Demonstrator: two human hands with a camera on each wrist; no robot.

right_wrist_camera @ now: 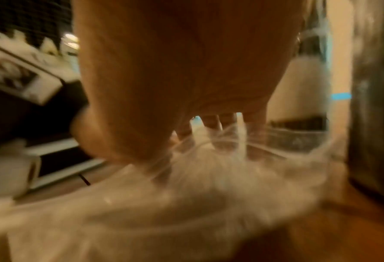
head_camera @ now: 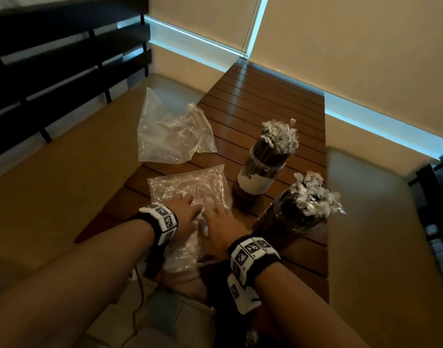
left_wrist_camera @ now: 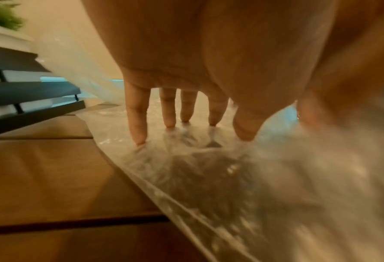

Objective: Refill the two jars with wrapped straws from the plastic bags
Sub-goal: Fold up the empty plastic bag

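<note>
Two clear jars stand on the slatted wooden table (head_camera: 265, 101), both stuffed with dark wrapped straws: the far jar (head_camera: 260, 172) has a white label, the near jar (head_camera: 295, 217) stands right of my hands. A crinkled plastic bag (head_camera: 190, 187) holding wrapped straws lies flat at the table's near end. My left hand (head_camera: 187, 209) presses straight fingertips (left_wrist_camera: 139, 136) on this bag (left_wrist_camera: 208, 168). My right hand (head_camera: 216, 229) lies beside it on the same bag (right_wrist_camera: 186, 195), fingers (right_wrist_camera: 213, 124) extended into bunched plastic, blurred. A second, limp bag (head_camera: 170, 131) lies further left.
Beige bench cushions (head_camera: 65, 172) flank the table on both sides, with a dark slatted backrest (head_camera: 52, 59) at the left. A beige wall rises behind the table. A thin cable (head_camera: 137, 310) hangs near my left forearm. The far jar's label (right_wrist_camera: 298, 88) stands close beyond my right fingers.
</note>
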